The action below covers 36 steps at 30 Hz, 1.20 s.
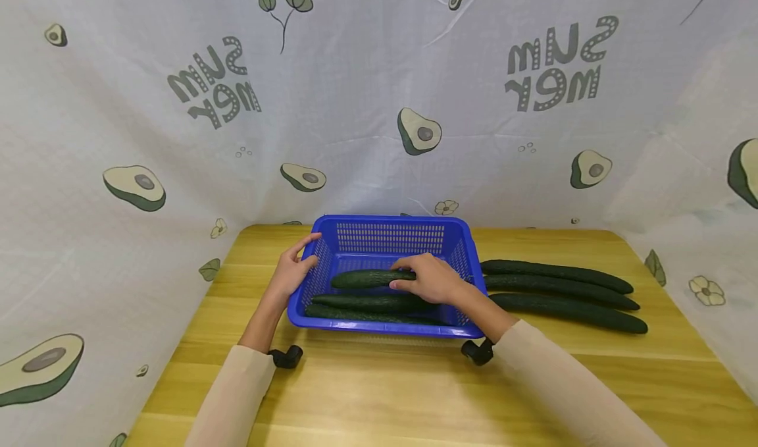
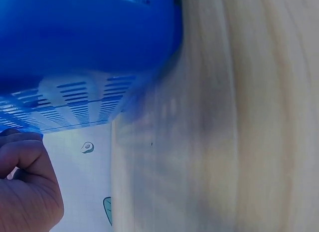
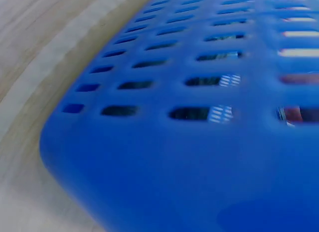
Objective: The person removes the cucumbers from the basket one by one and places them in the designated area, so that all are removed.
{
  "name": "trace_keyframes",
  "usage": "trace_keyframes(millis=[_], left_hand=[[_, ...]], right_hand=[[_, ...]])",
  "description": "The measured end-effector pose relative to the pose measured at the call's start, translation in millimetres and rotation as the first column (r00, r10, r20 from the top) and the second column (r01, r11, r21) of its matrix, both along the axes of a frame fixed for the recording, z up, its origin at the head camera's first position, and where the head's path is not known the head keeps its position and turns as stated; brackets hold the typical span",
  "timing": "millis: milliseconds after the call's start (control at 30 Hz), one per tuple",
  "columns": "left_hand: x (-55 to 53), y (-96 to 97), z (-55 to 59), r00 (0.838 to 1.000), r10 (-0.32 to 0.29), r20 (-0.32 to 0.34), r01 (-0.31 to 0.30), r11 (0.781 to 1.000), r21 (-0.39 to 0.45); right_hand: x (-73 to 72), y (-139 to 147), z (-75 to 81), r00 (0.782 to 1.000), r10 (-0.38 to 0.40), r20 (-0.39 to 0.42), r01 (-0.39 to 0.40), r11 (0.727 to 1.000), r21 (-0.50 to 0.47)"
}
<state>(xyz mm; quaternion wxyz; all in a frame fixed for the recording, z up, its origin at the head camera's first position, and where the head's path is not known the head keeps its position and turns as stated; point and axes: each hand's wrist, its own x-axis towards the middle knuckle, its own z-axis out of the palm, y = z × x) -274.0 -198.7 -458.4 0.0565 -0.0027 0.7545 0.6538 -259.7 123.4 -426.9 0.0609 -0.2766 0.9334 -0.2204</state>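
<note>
A blue plastic basket (image 1: 385, 329) with slotted walls stands on the table. My left hand (image 1: 290, 272) grips its left rim, thumb on the inner side; in the left wrist view the curled fingers (image 2: 25, 154) show beside the slotted wall. Inside the basket, my right hand (image 1: 431, 279) holds a dark green cucumber (image 1: 361, 278) by its right part, fingers over the far side and thumb on the near side. Two more cucumbers, one (image 1: 367, 301) behind the other (image 1: 361, 315), lie along the near wall. In the right wrist view the basket wall (image 3: 149, 157) hides most of the right hand.
To the right of the basket, three long cucumbers lie side by side on the wooden table (image 1: 367, 394): a far one (image 1: 562, 273), a middle one (image 1: 562, 288) and a near one (image 1: 574, 307). A white cloth (image 1: 355, 105) printed with avocados hangs behind and at both sides.
</note>
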Motion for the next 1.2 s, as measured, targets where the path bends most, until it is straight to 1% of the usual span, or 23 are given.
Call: trace_keyframes(millis=[100,167,300,367,400,567,600,633,733,833,967,1067,1200], left_hand=[[0.6,1.2,1.2,1.000,-0.007,0.009,0.007,1.000,0.014],[2.4,2.4,4.2,1.000,-0.019,0.013,0.019,1.000,0.014],[10.3,5.7,17.0,0.999,-0.034,0.018,0.034,0.999,0.009],[13.8,6.6,22.1,0.999,-0.035,0.023,0.035,0.999,0.010],[13.1,5.9,20.0,0.999,-0.033,0.020,0.032,0.999,0.013],[15.5,6.2,23.4,0.999,-0.023,0.025,0.023,1.000,0.006],[15.9,6.5,24.3,1.000,-0.018,0.021,0.018,1.000,0.002],[17.5,7.4,28.2,1.000,-0.013,0.025,0.014,1.000,-0.006],[14.2,6.3,24.4,1.000,0.001,0.020,-0.001,1.000,-0.013],[8.0,3.7,14.0,1.000,0.013,0.012,-0.012,1.000,-0.010],[2.2,1.2,1.4,1.000,0.020,-0.002,-0.020,1.000,-0.007],[1.2,1.0,-2.0,1.000,0.025,-0.011,-0.025,1.000,-0.018],[1.3,1.7,-2.1,0.999,0.036,-0.031,-0.037,0.999,-0.033]], right_hand=[[2.5,5.4,6.1,0.999,-0.009,-0.038,0.007,0.999,-0.042],[5.0,8.1,11.6,0.998,-0.012,-0.062,0.008,0.997,-0.071],[10.1,14.3,24.5,0.991,-0.021,-0.129,0.008,0.995,-0.098],[12.3,18.7,31.5,0.988,-0.036,-0.150,0.021,0.995,-0.102],[13.4,21.4,34.2,0.987,-0.046,-0.155,0.030,0.994,-0.105],[18.0,40.5,42.7,0.985,-0.068,-0.158,0.046,0.989,-0.137],[18.9,44.5,43.7,0.985,-0.071,-0.158,0.047,0.988,-0.148],[19.8,48.8,44.4,0.984,-0.073,-0.161,0.048,0.987,-0.153],[22.4,60.8,45.0,0.981,-0.097,-0.166,0.069,0.984,-0.164],[24.9,72.9,42.9,0.979,-0.119,-0.168,0.092,0.982,-0.163],[28.6,89.5,35.3,0.977,-0.138,-0.161,0.111,0.980,-0.167],[33.7,100.7,30.5,0.979,-0.148,-0.141,0.123,0.977,-0.175],[41.7,113.7,28.9,0.979,-0.174,-0.102,0.154,0.971,-0.183]])
